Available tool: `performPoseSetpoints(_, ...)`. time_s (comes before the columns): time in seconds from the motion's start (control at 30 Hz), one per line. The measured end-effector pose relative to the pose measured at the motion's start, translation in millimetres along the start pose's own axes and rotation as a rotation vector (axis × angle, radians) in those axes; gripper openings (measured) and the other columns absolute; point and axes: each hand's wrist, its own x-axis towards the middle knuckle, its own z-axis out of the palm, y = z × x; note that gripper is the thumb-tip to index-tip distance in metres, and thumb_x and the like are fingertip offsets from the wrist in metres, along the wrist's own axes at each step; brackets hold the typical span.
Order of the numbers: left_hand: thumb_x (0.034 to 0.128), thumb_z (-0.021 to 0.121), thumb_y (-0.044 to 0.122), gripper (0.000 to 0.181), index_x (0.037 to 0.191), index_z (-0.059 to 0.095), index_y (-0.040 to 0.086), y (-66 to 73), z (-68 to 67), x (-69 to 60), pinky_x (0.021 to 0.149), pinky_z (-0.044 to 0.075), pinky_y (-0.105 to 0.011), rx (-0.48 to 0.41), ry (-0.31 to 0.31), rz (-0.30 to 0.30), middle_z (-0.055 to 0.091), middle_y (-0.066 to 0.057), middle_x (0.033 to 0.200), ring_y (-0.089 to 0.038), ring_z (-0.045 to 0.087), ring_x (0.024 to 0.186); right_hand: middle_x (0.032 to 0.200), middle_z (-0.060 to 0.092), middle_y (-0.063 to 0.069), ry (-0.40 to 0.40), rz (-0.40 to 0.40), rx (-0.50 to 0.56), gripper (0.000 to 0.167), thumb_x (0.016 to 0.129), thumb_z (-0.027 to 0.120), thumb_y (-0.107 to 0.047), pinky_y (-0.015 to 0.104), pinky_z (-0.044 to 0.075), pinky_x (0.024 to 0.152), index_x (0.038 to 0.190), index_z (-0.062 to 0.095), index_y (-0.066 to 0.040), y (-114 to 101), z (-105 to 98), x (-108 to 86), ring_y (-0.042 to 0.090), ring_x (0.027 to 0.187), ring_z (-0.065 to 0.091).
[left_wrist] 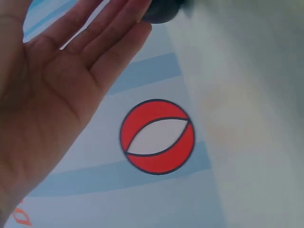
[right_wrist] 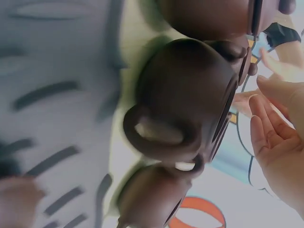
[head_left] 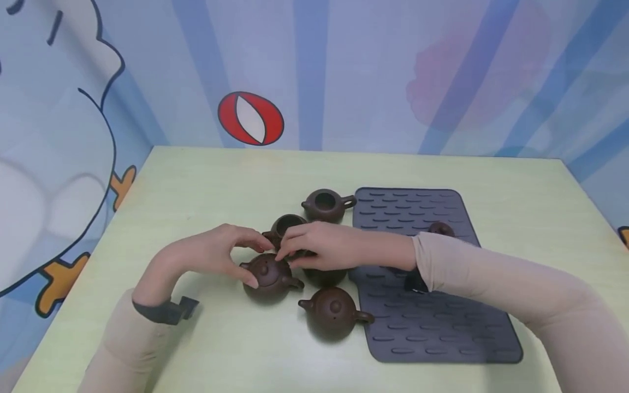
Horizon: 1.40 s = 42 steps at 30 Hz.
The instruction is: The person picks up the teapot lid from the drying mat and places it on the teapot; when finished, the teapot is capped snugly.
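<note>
In the head view, a lidded brown teapot (head_left: 267, 284) stands between the hands. My left hand (head_left: 208, 251) curves around its left side, thumb over its near side and fingers behind; contact is unclear. My right hand (head_left: 326, 245) reaches in above another teapot (head_left: 324, 277), fingertips close to the first pot's lid, with no object visible in them. That second pot's top is mostly hidden. In the left wrist view, the left hand's (left_wrist: 71, 80) fingers are nearly straight beside a dark object. The right wrist view shows the right hand (right_wrist: 282, 147) beside several teapots (right_wrist: 185, 95).
Two teapots without lids, one (head_left: 289, 222) behind the hands and one (head_left: 324, 204) farther back. A lidded teapot (head_left: 334, 314) stands nearest the front. On the right lies a grey mat (head_left: 442, 333) with a small brown object (head_left: 441, 228) on it, partly behind the right sleeve.
</note>
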Motion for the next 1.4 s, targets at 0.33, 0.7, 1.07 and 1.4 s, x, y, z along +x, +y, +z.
performPoseSetpoints(0.33,0.0845,0.068,0.039,0.06,0.135,0.048,0.013,47.7,31.1,24.8,0.102,0.04,-0.038,0.061,0.217,0.154,0.049,0.0,0.136,-0.016,0.044,0.126,0.109,0.061,0.001,0.097,0.109,-0.031,0.023,0.091,0.062,-0.017,0.026,0.052,0.078,0.112,0.067,-0.01,10.5,-9.1,-66.0,0.012,0.097,0.06)
performPoseSetpoints(0.7,0.0871,0.063,0.044,0.07,0.143,0.037,0.009,67.7,56.8,42.3,0.108,0.033,-0.038,0.292,0.224,0.025,0.042,-0.005,0.144,-0.022,0.036,0.134,0.107,0.063,-0.003,0.238,0.275,0.012,0.027,0.086,0.068,-0.018,0.034,0.052,0.069,0.112,0.067,-0.012,28.4,-4.9,-134.0,0.014,0.094,0.061)
performPoseSetpoints(1.07,0.089,0.061,0.041,0.061,0.138,0.045,0.008,69.7,59.5,53.0,0.106,0.036,-0.039,0.327,0.206,-0.035,0.046,-0.008,0.14,-0.023,0.04,0.131,0.11,0.064,-0.002,0.263,0.452,-0.036,0.029,0.084,0.07,-0.014,0.033,0.052,0.07,0.113,0.068,-0.014,36.8,1.7,-162.6,0.013,0.099,0.062)
performPoseSetpoints(1.4,0.0865,0.066,0.036,0.059,0.133,0.05,0.004,68.0,58.9,56.1,0.106,0.036,-0.041,0.306,0.211,-0.047,0.05,-0.012,0.135,-0.028,0.042,0.129,0.107,0.065,0.0,0.281,0.468,-0.051,0.027,0.084,0.071,-0.014,0.032,0.051,0.068,0.11,0.069,-0.012,40.2,8.5,-169.2,0.014,0.094,0.063)
